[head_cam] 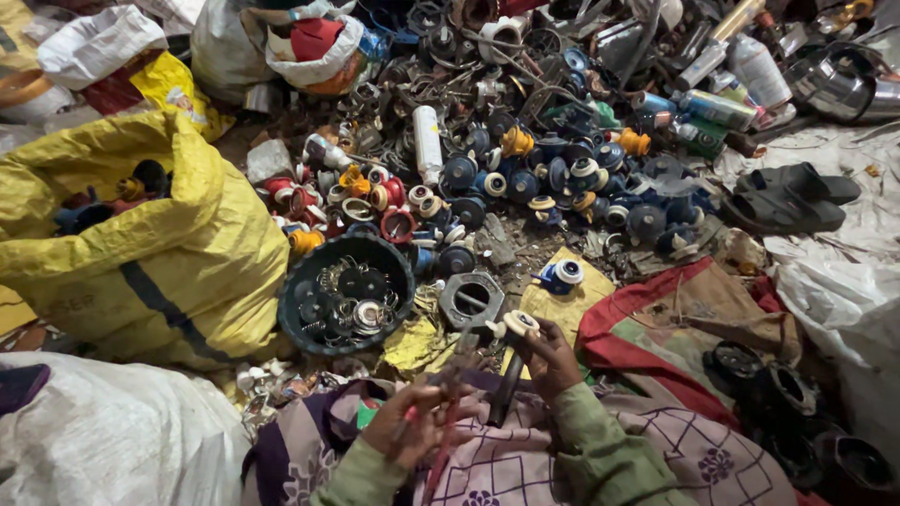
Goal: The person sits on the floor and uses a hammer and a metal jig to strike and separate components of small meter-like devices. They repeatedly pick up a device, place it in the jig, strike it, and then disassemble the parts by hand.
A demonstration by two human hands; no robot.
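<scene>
White plastic caps a small fitting [518, 323] gripped in the right hand [548, 361], which holds it upright over a dark metal stem [506, 389] running down toward the lap. The left hand [412, 426] is closed around a thin, red-handled tool [441, 375], apparently pliers, though the dim light and blur leave that uncertain; its tip points up toward the fitting. The hands stand a little apart, each clamped on its own item, over a patterned purple cloth [525, 459] across the knees.

Just ahead, a dark round basin [292, 281] holds loose metal rings and discs. A grey hexagonal metal frame [472, 300] lies beside it. Further out, a heap of blue, red and orange capped parts [525, 178] spreads over the floor. A yellow sack [187, 244] sits open to the left, and a pair of dark sandals [787, 197] to the right.

Judgement: the work appears to be stripping the capped fitting apart, with the tool about to engage. The next move calls for a firm, steady hold by the right hand and accurate placing of the tool tip at the joint under the white cap.
</scene>
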